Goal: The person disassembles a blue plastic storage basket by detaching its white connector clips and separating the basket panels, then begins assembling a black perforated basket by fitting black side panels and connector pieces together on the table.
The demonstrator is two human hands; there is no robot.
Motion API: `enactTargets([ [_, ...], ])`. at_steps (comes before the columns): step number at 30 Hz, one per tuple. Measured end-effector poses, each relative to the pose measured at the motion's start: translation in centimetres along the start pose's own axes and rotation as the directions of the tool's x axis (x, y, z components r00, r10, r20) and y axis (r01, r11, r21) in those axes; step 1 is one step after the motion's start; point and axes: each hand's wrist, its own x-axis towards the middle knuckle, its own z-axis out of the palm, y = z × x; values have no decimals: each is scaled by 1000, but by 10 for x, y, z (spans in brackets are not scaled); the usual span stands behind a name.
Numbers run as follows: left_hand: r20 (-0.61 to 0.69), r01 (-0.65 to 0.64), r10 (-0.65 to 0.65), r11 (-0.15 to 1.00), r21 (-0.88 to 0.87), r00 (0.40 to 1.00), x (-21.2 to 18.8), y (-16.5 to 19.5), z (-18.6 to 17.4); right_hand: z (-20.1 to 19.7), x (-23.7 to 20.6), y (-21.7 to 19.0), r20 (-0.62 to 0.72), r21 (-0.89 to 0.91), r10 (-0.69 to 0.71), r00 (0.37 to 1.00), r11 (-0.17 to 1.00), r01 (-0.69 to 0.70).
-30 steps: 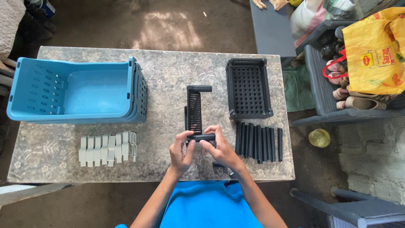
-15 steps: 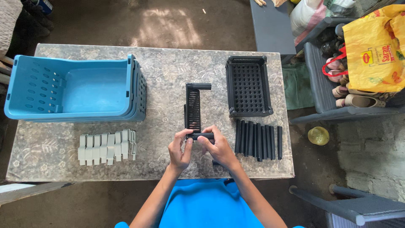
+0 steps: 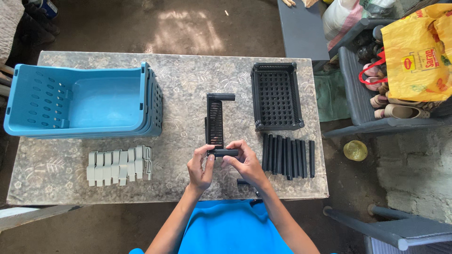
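Head view, looking straight down on a mottled stone-patterned table (image 3: 188, 75).

Left hand (image 3: 200, 170): fingers curled narrow, thumb and forefinger pinching the left end of a short black tube (image 3: 224, 152). Right hand (image 3: 245, 162): fingers likewise bent close, tips on the right end and top of the same tube. Both hands clamp it; the tube lies crosswise at the near end of a black slotted panel (image 3: 216, 123).

The panel stands lengthwise on the table, mid-table, just ahead of the hands. A second short tube (image 3: 221, 97) sits across its far end. Whether the near tube is fully seated on the panel, cannot tell.

Right of the hands: a row of black rods (image 3: 288, 155) lying side by side, touching one another. Beyond them, a black perforated tray (image 3: 276, 96), upright, open side up.

Left of the hands: a row of grey clip pieces (image 3: 119, 164), packed together. Behind those, stacked blue baskets (image 3: 82, 101) at the far left corner.

One more small black piece (image 3: 242, 181) lies on the table under the right wrist, partly hidden.

Off the table, right: a yellow bag (image 3: 416, 56) on a dark chair (image 3: 362, 94).
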Motion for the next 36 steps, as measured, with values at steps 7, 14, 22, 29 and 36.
enactTargets([
  [7, -13, -44, 44, 999, 18, 999, 3, 0, 0, 3, 0, 7, -57, -7, -15, 998, 1000, 15],
  [14, -17, -51, 52, 997, 50, 999, 3, 3, 4, -2, 3, 3, -54, -77, -15, 998, 997, 11],
  [22, -12, -15, 16, 999, 36, 1000, 3, 4, 3, 0, 6, -1, -56, -129, -7, 998, 992, 0],
  [29, -4, -27, 27, 999, 44, 1000, 7, 5, 4, -4, 6, -1, -30, -85, 56, 998, 995, -58],
  [36, 87, -130, 121, 985, 117, 989, 11, 6, 8, -15, 8, -6, -12, -75, 65, 998, 995, -66],
])
